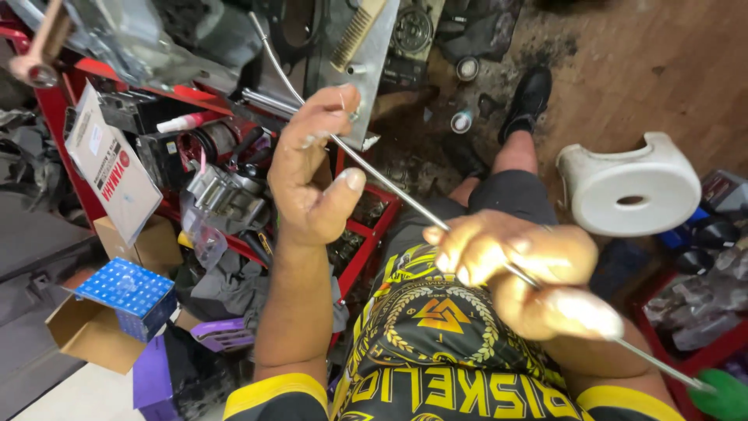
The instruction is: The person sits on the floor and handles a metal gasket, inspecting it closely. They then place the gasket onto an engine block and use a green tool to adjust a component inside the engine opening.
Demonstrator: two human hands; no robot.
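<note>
**Both hands grasping one thin metal rod over the lap**

Nearest the camera, the right hand (518, 269) is clenched round a long, thin, bright metal rod (397, 189). The hand is blurred and overexposed; individual fingers are hard to separate. The rod's lower end runs out past this hand to a green handle (721, 396), cut off by the frame corner, so its shape cannot be judged.

One rod only. It slants up and left across the lap to the left hand (312, 168), which pinches it between fingertips and thumb, the palm facing the camera. Beyond that hand the rod continues upward and curves; its far end is lost against the clutter.

Beneath the hands: a black and yellow patterned shirt (436, 343) and dark shorts (506, 195), partly hidden by the right hand. One bare leg ends in one black shoe (530, 97); the other foot is not seen.

To the left, a red metal shelf rack (366, 242) holds engine parts, too jumbled to count. Near it lie one blue patterned box (128, 292), one open brown carton (89, 335) and one purple box (156, 378), partly cut off.

To the right stands one white plastic stool (631, 187), round-topped with a centre hole.

Furthest off, a wire brush (357, 33) with a pale wooden handle lies on a flat grey metal plate (374, 74), on a stained wooden floor (662, 62).
</note>
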